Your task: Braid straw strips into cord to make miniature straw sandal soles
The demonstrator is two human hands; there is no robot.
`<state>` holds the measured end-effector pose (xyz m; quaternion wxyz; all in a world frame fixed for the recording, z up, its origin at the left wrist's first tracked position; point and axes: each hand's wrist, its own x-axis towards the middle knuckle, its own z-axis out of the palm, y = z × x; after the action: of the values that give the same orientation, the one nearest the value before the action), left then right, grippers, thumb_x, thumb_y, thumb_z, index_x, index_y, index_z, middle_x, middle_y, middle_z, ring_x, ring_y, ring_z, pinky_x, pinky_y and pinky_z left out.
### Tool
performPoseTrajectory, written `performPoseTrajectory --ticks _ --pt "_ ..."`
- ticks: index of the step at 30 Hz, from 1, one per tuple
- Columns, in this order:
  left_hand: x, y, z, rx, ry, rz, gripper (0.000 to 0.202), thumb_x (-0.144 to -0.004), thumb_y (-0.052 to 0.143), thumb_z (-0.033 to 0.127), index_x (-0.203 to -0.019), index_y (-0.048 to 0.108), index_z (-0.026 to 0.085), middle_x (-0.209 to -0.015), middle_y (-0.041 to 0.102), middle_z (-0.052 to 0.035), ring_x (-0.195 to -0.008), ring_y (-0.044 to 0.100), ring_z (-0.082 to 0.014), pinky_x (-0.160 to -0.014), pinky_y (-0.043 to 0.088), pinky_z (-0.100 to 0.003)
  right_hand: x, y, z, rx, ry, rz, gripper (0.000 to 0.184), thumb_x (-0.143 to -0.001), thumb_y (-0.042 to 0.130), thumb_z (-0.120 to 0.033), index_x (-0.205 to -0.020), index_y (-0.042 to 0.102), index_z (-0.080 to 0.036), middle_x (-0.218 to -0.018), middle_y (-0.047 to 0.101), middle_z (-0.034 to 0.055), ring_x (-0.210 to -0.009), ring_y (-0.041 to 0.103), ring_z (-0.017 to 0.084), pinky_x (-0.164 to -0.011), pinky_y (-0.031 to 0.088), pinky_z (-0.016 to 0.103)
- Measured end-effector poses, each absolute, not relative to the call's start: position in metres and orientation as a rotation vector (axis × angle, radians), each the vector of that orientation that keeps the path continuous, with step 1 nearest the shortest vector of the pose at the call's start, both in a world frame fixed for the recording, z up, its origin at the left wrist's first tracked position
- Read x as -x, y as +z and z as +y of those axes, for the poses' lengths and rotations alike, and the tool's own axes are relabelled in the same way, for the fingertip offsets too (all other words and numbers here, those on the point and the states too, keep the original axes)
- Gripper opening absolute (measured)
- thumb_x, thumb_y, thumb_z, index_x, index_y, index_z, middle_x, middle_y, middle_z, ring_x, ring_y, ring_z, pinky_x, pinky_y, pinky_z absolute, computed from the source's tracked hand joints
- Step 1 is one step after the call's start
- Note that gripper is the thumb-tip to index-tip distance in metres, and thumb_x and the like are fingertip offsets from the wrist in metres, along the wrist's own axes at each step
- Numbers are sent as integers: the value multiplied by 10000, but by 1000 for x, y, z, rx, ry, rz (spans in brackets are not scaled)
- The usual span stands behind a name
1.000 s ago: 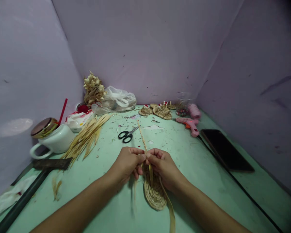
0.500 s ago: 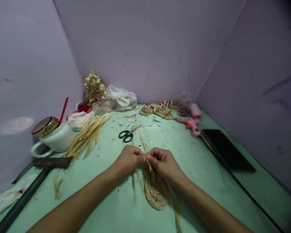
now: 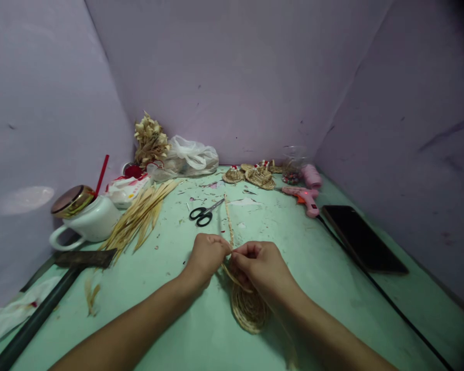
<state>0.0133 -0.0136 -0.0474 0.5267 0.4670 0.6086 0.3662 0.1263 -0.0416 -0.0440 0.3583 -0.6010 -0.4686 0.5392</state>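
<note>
My left hand (image 3: 204, 256) and my right hand (image 3: 260, 267) meet at the middle of the green table (image 3: 313, 257), fingers pinched together on straw strands. A thin braided straw cord (image 3: 228, 219) runs from the pinch away toward the scissors. Below my hands lies a coiled oval straw mat (image 3: 248, 309), partly hidden under my right hand. A loose flat strand (image 3: 235, 278) crosses between my hands and the mat.
Black scissors (image 3: 203, 213) lie beyond my hands. At the left are a bundle of straw strips (image 3: 141, 215), a white mug with a gold lid (image 3: 83, 219) and a dark bar (image 3: 42, 309). A pink glue gun (image 3: 303, 197), finished straw pieces (image 3: 255, 176) and a black phone (image 3: 363, 237) sit at the right.
Both hands have stayed at the braid and shifted slightly. The long flat strand that hung down past the mat has been drawn up and folded across between the hands.
</note>
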Motion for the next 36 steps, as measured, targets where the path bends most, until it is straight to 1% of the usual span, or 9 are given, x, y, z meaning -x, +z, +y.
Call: performPoseTrajectory --ticks 5,8,11,14,16,19,22,26,36 --pt "-14 -44 -15 -865 860 1399 43 -481 485 109 -453 500 137 -350 353 61 -327 228 -29 -356 123 -191 -124 -47 -54 1488 756 -1862 199 -712 442 -173 -568 578 -157 -511 543 10 -471 420 88 -461 271 214" --pt "-13 -40 -15 -859 852 1407 49 -496 488 119 -459 470 146 -331 332 69 -310 208 -28 -342 111 -191 -125 -46 -56 1414 629 -2013 158 -692 451 -132 -591 567 -169 -561 565 16 -497 422 97 -489 265 226" --pt "-13 -39 -15 -892 874 1393 45 -517 492 128 -489 467 152 -329 347 70 -302 220 -33 -331 125 -191 -130 -46 -52 1374 734 -1993 138 -680 476 -136 -615 588 -183 -571 580 14 -516 450 112 -497 277 230" --pt "-13 -37 -15 -910 890 1377 65 -544 508 143 -498 463 152 -319 319 82 -295 197 -27 -329 131 -188 -138 -43 -40 1434 934 -1652 181 -735 484 -269 -645 615 -182 -576 591 23 -539 489 132 -506 327 236" --pt "-13 -36 -15 -915 891 1362 82 -557 519 154 -497 462 150 -317 303 87 -293 178 -22 -329 126 -187 -142 -39 -33 1449 1073 -1342 198 -720 513 -328 -666 608 -164 -607 597 35 -559 510 139 -523 371 244" --pt "-15 -34 -18 -916 867 1323 74 -571 524 165 -512 485 144 -331 347 77 -290 186 -21 -331 130 -188 -141 -34 -30 1352 1452 -1000 129 -665 558 -270 -697 575 -146 -624 593 34 -547 531 127 -542 415 254" --pt "-17 -35 -21 -923 837 1310 74 -588 517 175 -524 503 141 -343 392 62 -292 216 -25 -341 159 -187 -136 -35 -31 1259 1755 -940 70 -641 549 -212 -660 542 -145 -498 537 -7 -410 460 85 -449 363 221" --pt "-17 -38 -22 -1011 839 1295 75 -556 542 169 -502 511 127 -381 430 44 -345 299 -33 -382 215 -182 -135 -43 -31 1315 1599 -1092 136 -607 581 -201 -514 505 -137 -410 447 -37 -362 336 45 -394 230 195" --pt "-5 -35 -12 -1285 753 1353 105 -541 559 217 -494 525 131 -382 412 49 -395 327 -54 -423 251 -194 -136 -46 -29 1424 1451 -1182 155 -647 544 -231 -525 488 -153 -402 421 -42 -361 322 55 -384 205 202"
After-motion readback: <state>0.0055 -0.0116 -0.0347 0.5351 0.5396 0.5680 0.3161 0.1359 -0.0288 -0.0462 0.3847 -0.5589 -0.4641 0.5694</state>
